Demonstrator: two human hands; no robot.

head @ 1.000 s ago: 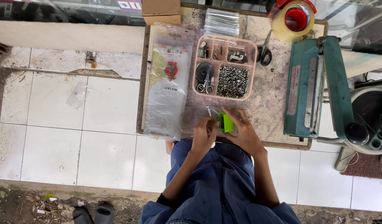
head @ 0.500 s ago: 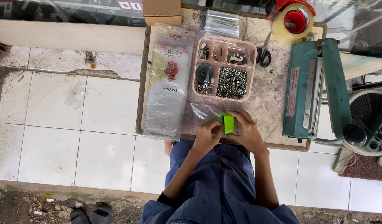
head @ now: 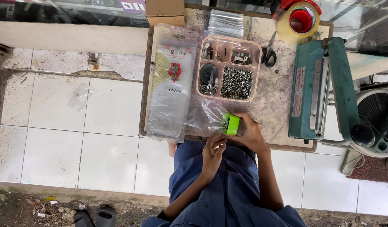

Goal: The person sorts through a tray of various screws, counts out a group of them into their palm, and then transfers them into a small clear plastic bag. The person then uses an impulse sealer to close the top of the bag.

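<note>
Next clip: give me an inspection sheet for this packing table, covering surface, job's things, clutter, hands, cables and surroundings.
Surface: small worn table, crowded.
Job's things: green block at the mouth of a clear plastic bag; pink compartment tray with screws and small metal parts.
Clutter: stack of printed bags, scissors, tape roll, teal heat sealer, cardboard box.
Hands: right hand grips the green block; left hand sits just below the table edge, what it holds cannot be told.
Cables: nothing seen.
Surroundings: white tiled floor, fan at right, sandals.
</note>
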